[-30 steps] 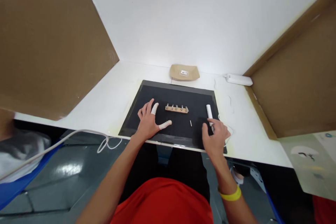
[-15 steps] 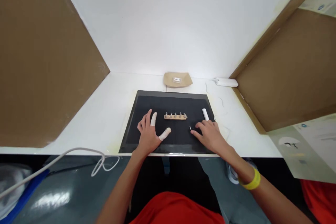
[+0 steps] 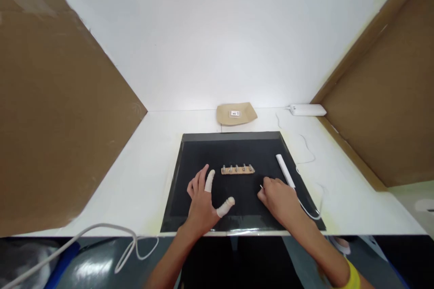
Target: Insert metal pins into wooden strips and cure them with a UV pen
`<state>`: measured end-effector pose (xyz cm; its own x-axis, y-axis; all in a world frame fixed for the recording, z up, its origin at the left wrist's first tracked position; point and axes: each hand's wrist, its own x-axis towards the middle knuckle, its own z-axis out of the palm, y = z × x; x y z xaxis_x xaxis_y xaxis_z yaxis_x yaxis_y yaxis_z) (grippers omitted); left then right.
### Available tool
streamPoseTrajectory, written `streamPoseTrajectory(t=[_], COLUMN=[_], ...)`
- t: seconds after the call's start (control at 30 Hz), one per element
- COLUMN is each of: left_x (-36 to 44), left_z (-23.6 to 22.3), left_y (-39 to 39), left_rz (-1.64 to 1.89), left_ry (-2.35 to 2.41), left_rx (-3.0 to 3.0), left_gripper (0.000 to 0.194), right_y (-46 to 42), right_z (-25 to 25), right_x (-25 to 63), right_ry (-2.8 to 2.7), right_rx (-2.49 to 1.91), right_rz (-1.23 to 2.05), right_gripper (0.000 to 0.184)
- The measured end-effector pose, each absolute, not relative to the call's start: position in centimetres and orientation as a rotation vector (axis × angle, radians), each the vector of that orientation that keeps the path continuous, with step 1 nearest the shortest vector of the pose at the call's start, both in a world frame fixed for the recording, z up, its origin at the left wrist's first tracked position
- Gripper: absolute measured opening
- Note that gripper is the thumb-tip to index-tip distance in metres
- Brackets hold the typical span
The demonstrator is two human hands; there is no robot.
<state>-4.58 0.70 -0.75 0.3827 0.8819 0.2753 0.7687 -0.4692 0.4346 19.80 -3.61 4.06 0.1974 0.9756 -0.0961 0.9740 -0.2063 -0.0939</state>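
Observation:
My right hand (image 3: 278,196) is closed in a pinch on a small thin white stick (image 3: 261,186), whose tip shows by the thumb; the rest is hidden by the fingers. My left hand (image 3: 203,201) rests open on the black mat (image 3: 203,149), with pale finger cots on its thumb and index finger. Between and beyond the hands lies a short wooden strip (image 3: 238,170) bearing a row of several small clear-and-metal pieces. Just right of my right hand is a white bar-shaped device (image 3: 285,170) with a cable.
A brown paper tray (image 3: 252,113) holding a small labelled clear case (image 3: 234,114) stands at the back. At the back right lies a white power bank (image 3: 308,109). Cardboard panels (image 3: 68,108) flank the white table. A white cable (image 3: 127,228) hangs over the left front edge.
My right hand has closed on the small white stick that lay beside its thumb on the mat. The view has shifted; my left hand keeps its open pose.

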Motion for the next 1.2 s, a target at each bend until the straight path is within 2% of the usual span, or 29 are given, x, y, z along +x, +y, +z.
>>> streamPoseTrajectory(t=[0.23,0.37,0.57,0.67,0.73,0.9,1.07,1.2], left_x=[-4.8,-4.9,-3.4,-2.1,-1.5,-0.7,-0.1,0.5], left_z=[-1.3,-1.0,1.6,2.6,2.9,3.0,2.8,2.8], left_y=[0.5,0.4,2.6,4.9,6.4,8.8,9.8,10.0], left_rz=[0.728,0.721,0.625,0.566,0.522,0.448,0.417,0.408], left_ry=[1.524,1.507,1.424,1.31,1.221,1.061,0.951,0.938], left_rx=[2.392,2.417,2.562,2.662,2.716,2.759,2.749,2.72], left_gripper=[0.079,0.071,0.054,0.055,0.058,0.053,0.034,0.033], right_y=[-4.7,-4.3,-2.8,-1.8,-1.2,0.0,1.2,1.8], right_z=[3.6,3.0,3.6,4.7,5.4,6.6,7.4,7.0], right_x=[20.4,21.1,22.8,23.0,22.8,22.1,21.5,20.4], right_ry=[-1.931,-2.042,-1.986,-1.869,-1.783,-1.811,-2.127,-2.485], right_rx=[-2.439,-2.19,-1.891,-1.91,-1.855,-1.622,-1.408,-1.192], right_rz=[0.365,0.503,0.966,1.228,1.42,1.742,1.888,1.811], right_gripper=[0.021,0.032,0.039,0.047,0.043,0.013,0.014,0.014])
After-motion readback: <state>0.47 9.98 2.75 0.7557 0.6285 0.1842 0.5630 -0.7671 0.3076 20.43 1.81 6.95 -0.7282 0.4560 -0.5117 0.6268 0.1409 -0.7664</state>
